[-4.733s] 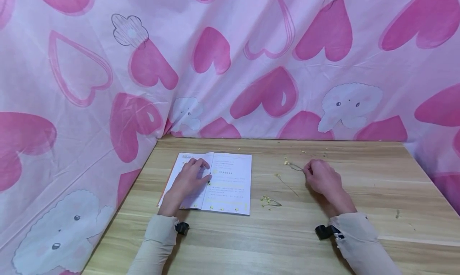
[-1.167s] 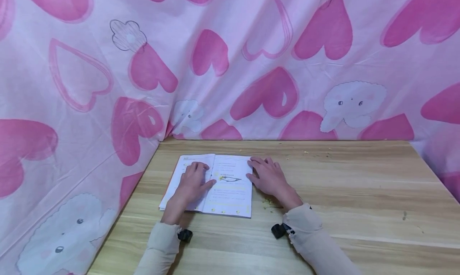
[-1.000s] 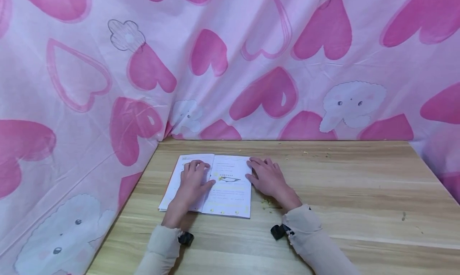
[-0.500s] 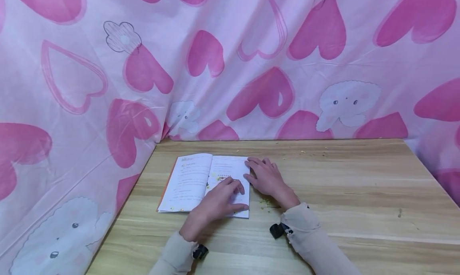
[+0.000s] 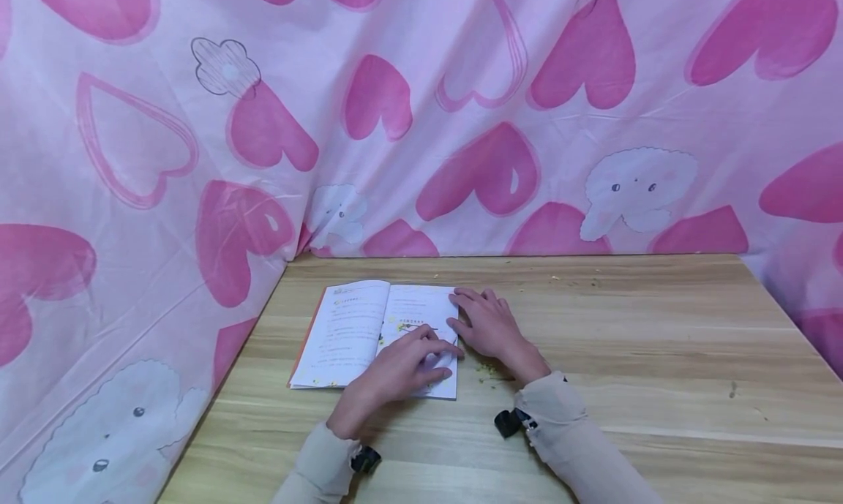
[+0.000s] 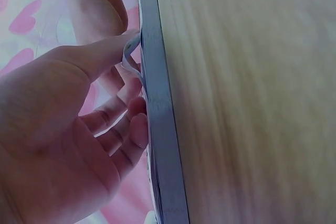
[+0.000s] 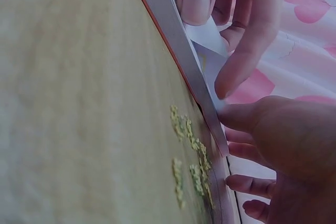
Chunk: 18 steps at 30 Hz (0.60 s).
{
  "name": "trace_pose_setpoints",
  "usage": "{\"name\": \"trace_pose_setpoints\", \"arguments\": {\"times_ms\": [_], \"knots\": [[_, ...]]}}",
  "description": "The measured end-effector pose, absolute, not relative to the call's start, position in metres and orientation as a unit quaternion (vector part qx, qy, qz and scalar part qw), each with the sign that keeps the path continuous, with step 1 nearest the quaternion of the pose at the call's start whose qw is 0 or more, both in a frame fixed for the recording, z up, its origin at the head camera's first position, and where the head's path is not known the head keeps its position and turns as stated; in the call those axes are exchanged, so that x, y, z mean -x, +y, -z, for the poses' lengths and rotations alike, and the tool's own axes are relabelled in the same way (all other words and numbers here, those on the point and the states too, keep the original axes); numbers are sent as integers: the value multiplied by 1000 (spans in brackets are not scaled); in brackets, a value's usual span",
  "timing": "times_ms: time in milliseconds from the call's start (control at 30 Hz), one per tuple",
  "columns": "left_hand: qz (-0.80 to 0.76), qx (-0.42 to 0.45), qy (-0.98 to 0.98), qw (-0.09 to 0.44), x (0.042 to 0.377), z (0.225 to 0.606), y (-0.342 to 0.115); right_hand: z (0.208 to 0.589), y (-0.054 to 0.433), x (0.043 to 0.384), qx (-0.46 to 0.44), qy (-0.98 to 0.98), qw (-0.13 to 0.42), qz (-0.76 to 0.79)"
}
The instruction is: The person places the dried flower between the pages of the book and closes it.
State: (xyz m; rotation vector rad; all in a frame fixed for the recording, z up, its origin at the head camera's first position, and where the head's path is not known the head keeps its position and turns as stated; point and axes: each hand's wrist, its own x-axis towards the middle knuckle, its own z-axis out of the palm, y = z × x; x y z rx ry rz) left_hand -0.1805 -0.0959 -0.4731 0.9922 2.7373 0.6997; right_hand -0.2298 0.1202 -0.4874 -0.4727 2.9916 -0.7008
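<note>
An open book (image 5: 352, 328) lies on the wooden table, with a dried flower sprig (image 5: 416, 328) on its right page. My left hand (image 5: 402, 365) reaches across that page, thumb and index finger at its right edge. The left wrist view shows a page (image 6: 131, 59) buckled between this thumb and the fingers; from the right wrist view, a lifted paper flap (image 7: 210, 51) stands there. My right hand (image 5: 490, 325) rests along the book's upper right edge, fingers fairly straight, thumb touching the side. The left hand covers the lower part of the right page.
Yellow-green flower bits (image 5: 486, 372) lie beside the book's right edge, near my right wrist. More small crumbs (image 5: 556, 278) are scattered toward the table's back. A pink heart-print cloth (image 5: 474, 167) hangs behind and at the left of the table (image 5: 626, 387).
Earlier my right hand held a sprig over the table; a sprig then lay on the right page and that hand at the book's edge. My left hand has moved from the left page to the right.
</note>
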Motion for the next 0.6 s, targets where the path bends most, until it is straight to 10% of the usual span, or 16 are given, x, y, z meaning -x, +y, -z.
{"name": "trace_pose_setpoints", "arguments": {"times_ms": [600], "knots": [[-330, -325, 884, 65, 192, 465, -102, 493, 127, 236, 129, 956, -40, 261]]}}
